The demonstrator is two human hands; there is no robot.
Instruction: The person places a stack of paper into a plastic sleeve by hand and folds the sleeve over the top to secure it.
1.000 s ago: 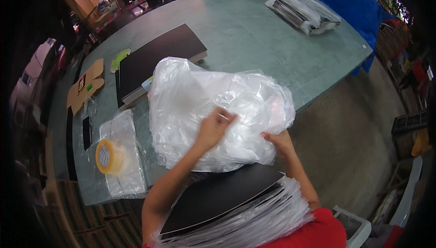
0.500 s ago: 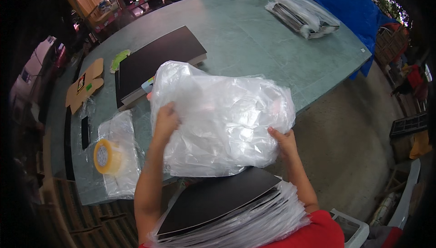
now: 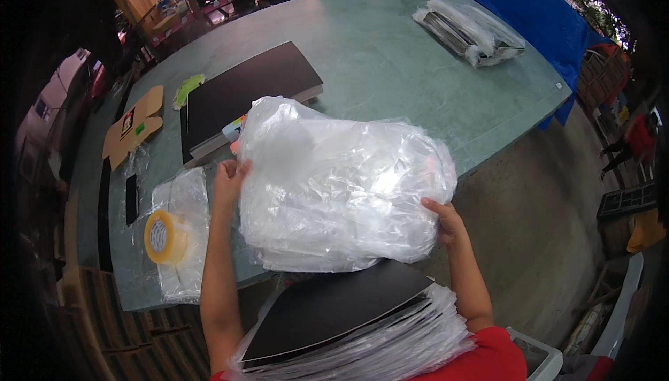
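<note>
A thick stack of clear plastic bags [image 3: 334, 193] lies in front of me, reaching over the table's near edge. My right hand [image 3: 446, 219] grips its right side, thumb on top and fingers mostly hidden below. At the left edge, my left hand [image 3: 230, 177] is closed, thumb and fingertips pinching at the plastic there. Nearer me, a black board [image 3: 334, 304] rests against my body on top of a pile of sheets in clear plastic sleeves [image 3: 418, 336].
On the green table [image 3: 362, 53] lie a black-topped stack of boards [image 3: 254, 88], a tape roll [image 3: 166, 237] on flat plastic, a black phone-like slab [image 3: 132, 198], cut cardboard [image 3: 134, 126] and a green cloth-like piece [image 3: 188, 91]. A plastic-wrapped bundle [image 3: 470, 32] sits far right, by a blue tarp [image 3: 519, 11].
My left hand has moved left, from over the plastic bags to their left edge. My right hand keeps its hold on the right side. The view has shifted slightly.
</note>
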